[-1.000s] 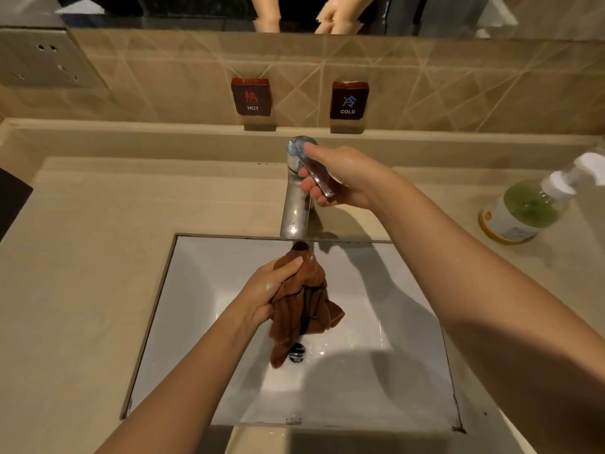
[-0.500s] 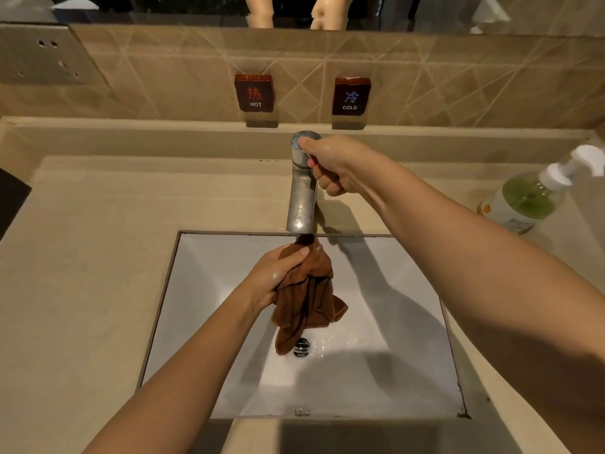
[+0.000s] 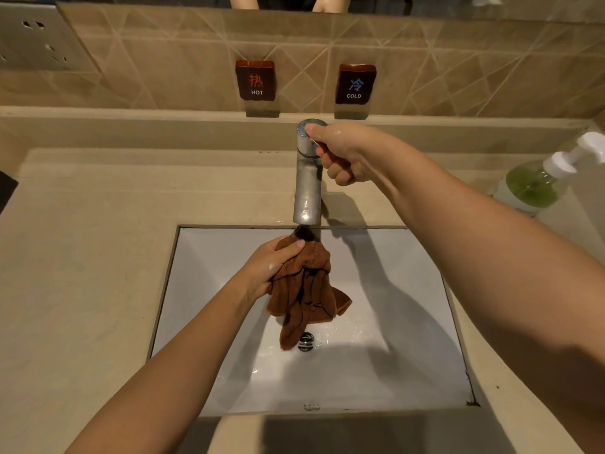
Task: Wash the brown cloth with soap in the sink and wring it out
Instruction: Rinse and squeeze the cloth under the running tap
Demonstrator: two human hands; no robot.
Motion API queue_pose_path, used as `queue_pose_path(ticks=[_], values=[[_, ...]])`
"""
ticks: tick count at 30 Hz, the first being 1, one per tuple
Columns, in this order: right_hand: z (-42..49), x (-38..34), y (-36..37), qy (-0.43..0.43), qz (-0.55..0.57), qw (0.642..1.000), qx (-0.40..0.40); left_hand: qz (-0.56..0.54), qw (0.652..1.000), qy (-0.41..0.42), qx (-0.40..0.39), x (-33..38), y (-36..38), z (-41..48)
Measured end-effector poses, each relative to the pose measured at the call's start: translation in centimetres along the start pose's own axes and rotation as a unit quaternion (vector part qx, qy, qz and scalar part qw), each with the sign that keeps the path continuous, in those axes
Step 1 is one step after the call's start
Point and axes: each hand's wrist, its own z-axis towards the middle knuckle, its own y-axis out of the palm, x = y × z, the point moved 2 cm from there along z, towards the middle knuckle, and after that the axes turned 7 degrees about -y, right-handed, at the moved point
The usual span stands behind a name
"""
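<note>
The brown cloth (image 3: 306, 290) hangs bunched under the spout of the metal faucet (image 3: 307, 188), over the white sink (image 3: 376, 371). My left hand (image 3: 271, 267) grips the cloth near its top, and the lower end dangles just above the drain (image 3: 306, 342). My right hand (image 3: 343, 152) is curled round the faucet's handle at the top, thumb on the cap. The handle itself is mostly hidden by the fingers. Suds dot both hands. A pump bottle of green soap (image 3: 537, 181) stands on the counter at the right.
Beige stone counter (image 3: 82, 273) surrounds the sink. HOT (image 3: 256, 80) and COLD (image 3: 355, 85) signs sit on the tiled wall behind the faucet. A wall socket plate (image 3: 36, 37) is at the upper left. A mirror edge runs along the top.
My right hand has pushed the faucet handle from its raised, forward tilt down toward the faucet top. The left hand keeps the cloth under the spout, almost unmoved.
</note>
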Motion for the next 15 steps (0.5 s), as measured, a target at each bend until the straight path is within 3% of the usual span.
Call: queue_pose_path(ticks=[15], values=[[0.36, -0.17, 0.01, -0.007, 0.006, 1.000, 0.024, 0.115, 0.993, -0.003, -0.002, 0.24, -0.19, 0.43]])
